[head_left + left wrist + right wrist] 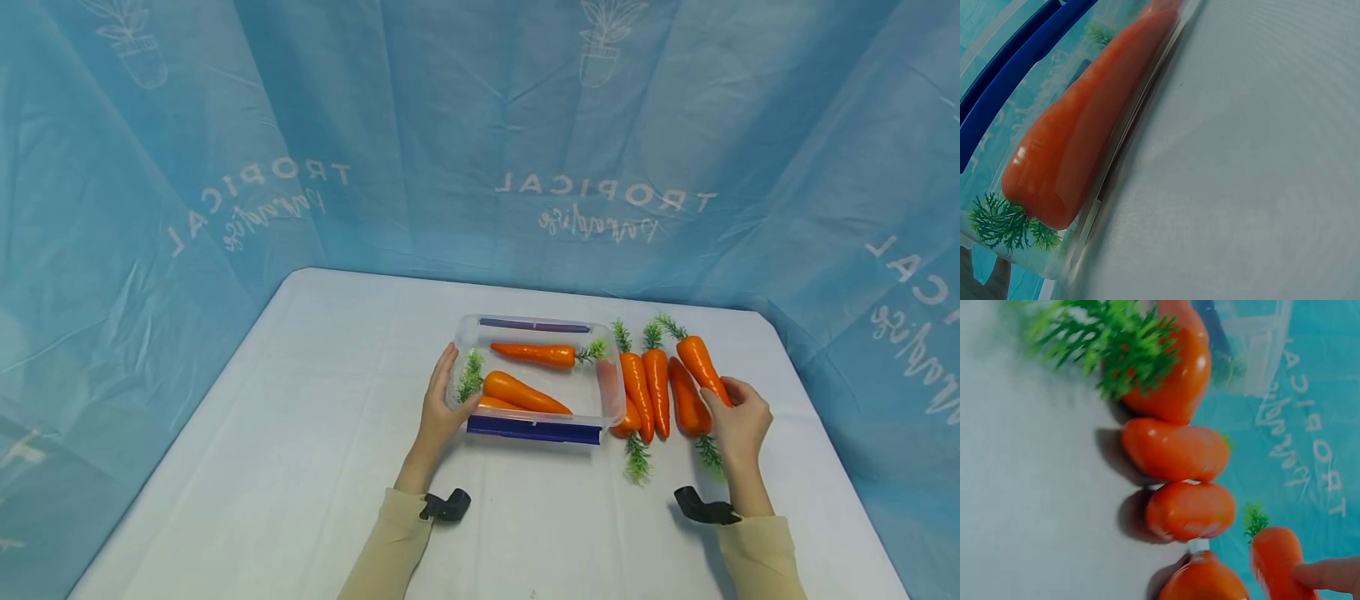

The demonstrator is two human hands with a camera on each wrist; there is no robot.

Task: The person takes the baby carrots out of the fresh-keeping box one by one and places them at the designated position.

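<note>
A clear plastic box (592,408) with blue latches stands on the table, with a few orange toy carrots inside, one of them a carrot (534,355) along the far wall. My left hand (441,408) rests on the box's left end, thumb at the near corner and fingers along the side. Through the box wall, the left wrist view shows a carrot (1066,150) with green leaves. My right hand (741,423) pinches the tip of another carrot (699,358), its leaves pointing away. In the right wrist view, a finger and this carrot (1275,559) appear at lower right.
Right of the box lie several loose carrots, among them one carrot (657,387) with leaves at the far end and one carrot (686,400) with leaves toward me. The white table (300,467) meets a blue printed curtain (450,125) behind and at both sides.
</note>
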